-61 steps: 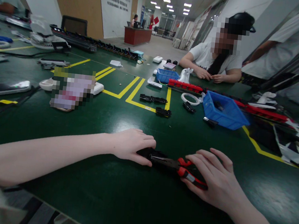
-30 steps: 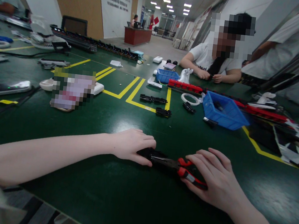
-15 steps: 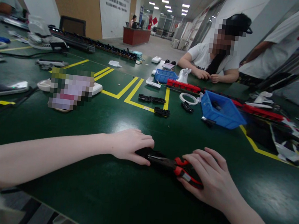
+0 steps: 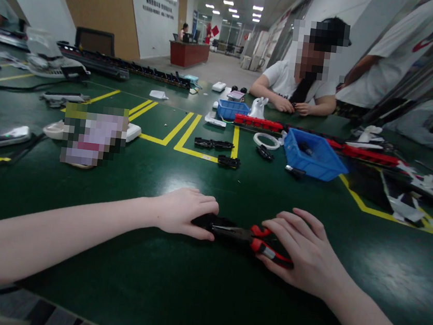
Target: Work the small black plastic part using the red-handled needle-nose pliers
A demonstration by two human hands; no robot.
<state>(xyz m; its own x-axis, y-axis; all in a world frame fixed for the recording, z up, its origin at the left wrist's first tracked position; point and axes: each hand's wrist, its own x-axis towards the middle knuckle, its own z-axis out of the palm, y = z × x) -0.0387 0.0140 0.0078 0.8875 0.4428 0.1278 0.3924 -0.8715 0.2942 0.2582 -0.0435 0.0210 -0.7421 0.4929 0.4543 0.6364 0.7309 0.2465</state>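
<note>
On the green table, my left hand (image 4: 186, 213) is closed around the left end of a small black part (image 4: 205, 221), whose exact kind I cannot make out. My right hand (image 4: 302, 249) grips the red and black handles of a pair of long-nose pliers (image 4: 265, 248). The pliers lie almost level, and their jaws point left at the black part, beside my left thumb. Whether the jaw tips are clamped on the part is too dark to tell. Several similar black parts, among them a longer one (image 4: 214, 144) and a shorter one (image 4: 228, 162), lie beyond my hands.
A blue bin (image 4: 315, 155) holding dark pieces stands beyond my right hand, near a white ring (image 4: 266, 141). Red strips (image 4: 371, 155) run behind it. At the left lie a phone (image 4: 93, 140) and a cable (image 4: 13, 157). Across the table sits a person (image 4: 299, 86).
The whole view has shifted slightly, so the scene sits further left. Both hands keep the same hold on the black part and the pliers. The person opposite moves their hands a little.
</note>
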